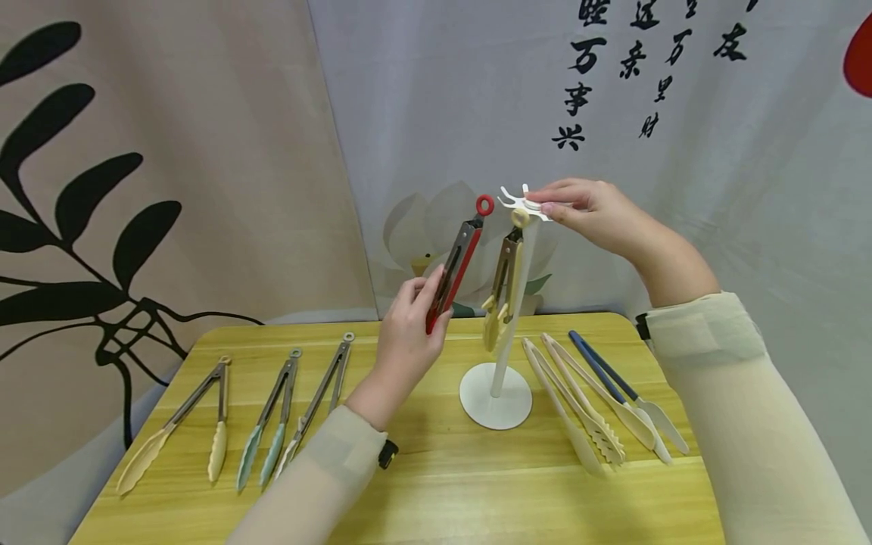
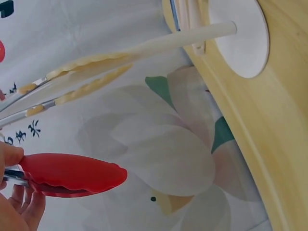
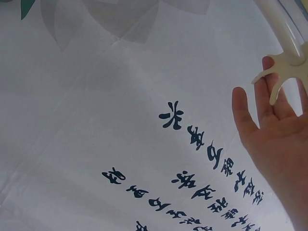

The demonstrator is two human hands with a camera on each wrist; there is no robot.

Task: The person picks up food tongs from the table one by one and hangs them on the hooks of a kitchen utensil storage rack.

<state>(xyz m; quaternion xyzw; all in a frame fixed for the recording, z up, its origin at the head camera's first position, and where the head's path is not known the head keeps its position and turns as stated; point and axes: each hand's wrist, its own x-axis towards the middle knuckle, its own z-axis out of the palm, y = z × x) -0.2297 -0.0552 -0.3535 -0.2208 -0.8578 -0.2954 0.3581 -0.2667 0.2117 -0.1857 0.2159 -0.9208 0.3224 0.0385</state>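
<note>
My left hand (image 1: 409, 322) grips a pair of red tongs (image 1: 461, 261), raised and slightly tilted, with the red ring uppermost. In the left wrist view the red scalloped heads (image 2: 74, 174) of these tongs lie pressed together. My right hand (image 1: 596, 212) pinches the hooked top (image 1: 519, 203) of a white stand; in the right wrist view its fingers (image 3: 244, 108) show around the curved hooks (image 3: 275, 89). A pair of yellow tongs (image 1: 504, 280) hangs by its ring from the stand, close to the right of the red tongs.
The stand's round base (image 1: 496, 412) sits on the wooden table (image 1: 436, 484). To the left lie cream tongs (image 1: 177, 424), mint tongs (image 1: 269, 416) and grey-handled tongs (image 1: 320, 393), partly behind my left arm. At right are beige tongs (image 1: 579, 401) and blue-handled tongs (image 1: 627, 390).
</note>
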